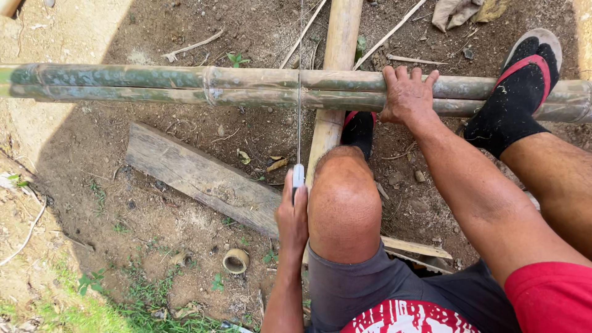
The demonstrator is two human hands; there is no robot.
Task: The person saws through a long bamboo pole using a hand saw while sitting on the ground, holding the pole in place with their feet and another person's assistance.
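Observation:
Two green bamboo poles lie side by side across the dirt, resting on a pale bamboo pole that runs away from me. A thin saw blade, seen edge-on, stands across the green poles near their middle. My left hand grips the saw's handle just beside my bent knee. Right of the blade, my right hand presses down on the poles with fingers curled over the top. A foot in a black sock and red-strapped sandal rests on the poles at the far right.
A weathered wooden plank lies slanted on the ground under the saw. A short cut bamboo ring sits near the grass at the lower left. My other foot stands beside the pale pole. Twigs and dry leaves are scattered about.

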